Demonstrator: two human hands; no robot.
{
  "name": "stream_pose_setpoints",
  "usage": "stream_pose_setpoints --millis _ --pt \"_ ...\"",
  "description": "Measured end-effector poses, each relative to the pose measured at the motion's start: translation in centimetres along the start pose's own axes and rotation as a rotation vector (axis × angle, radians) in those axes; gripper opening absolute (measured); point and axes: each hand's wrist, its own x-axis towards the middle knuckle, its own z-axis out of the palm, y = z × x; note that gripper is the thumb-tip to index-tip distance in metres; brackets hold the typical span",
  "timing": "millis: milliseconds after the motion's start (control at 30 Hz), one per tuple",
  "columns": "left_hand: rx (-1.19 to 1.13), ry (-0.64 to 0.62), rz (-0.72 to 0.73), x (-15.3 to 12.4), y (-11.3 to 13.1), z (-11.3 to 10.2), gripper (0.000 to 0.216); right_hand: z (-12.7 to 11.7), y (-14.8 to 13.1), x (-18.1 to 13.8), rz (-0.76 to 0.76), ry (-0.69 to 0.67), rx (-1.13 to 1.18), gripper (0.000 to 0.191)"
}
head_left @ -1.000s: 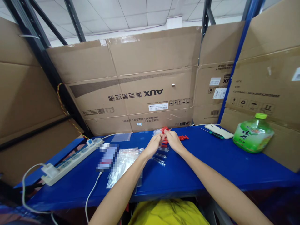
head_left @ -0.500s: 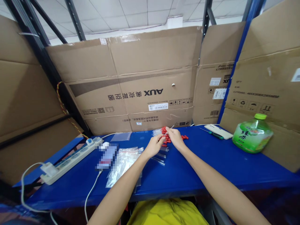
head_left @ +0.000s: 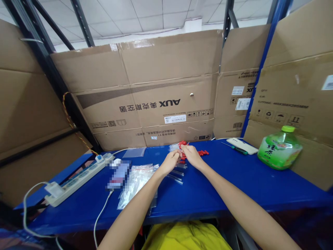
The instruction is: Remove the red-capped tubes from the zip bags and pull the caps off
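Left hand (head_left: 170,162) and right hand (head_left: 191,156) fingertips pinched together on sth tiny, prob. a red cap (head_left: 182,148), too small to tell, over red caps pile (head_left: 202,152) and clear tubes (head_left: 177,173) on blue worktop (head_left: 234,184), plastic bags (head_left: 135,180) to left.

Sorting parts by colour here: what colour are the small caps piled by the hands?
Red: the caps lie on the blue table, clearest in the head view.

Small red caps (head_left: 203,152) heaped on blue bench (head_left: 234,187)
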Motion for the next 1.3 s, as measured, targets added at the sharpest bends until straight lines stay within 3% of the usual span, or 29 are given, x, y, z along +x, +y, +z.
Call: stream_pose_setpoints --millis 433,567,733,1000,1300 --pt "-0.093 0.029 -0.052 0.0 0.9 0.4 0.023 0.6 0.0 -0.2 0.040 0.006 0.060 0.055" --pt "-0.155 0.050 -0.042 0.0 1.0 0.6 0.034 0.6 0.1 0.2 0.168 0.007 0.279 0.053" --pt "-0.219 -0.124 -0.020 -0.3 1.3 0.7 0.050 -0.3 -0.6 0.3 0.311 0.004 0.648 0.052" --pt "0.095 -0.071 0.179 -0.6 1.4 0.3 0.053 -0.6 -0.7 0.3 0.471 -0.159 0.899 0.050" --pt "0.220 -0.186 0.257 -1.6 2.4 0.2 0.049 -1.0 -0.4 0.2 0.591 -0.328 0.937 0.050"
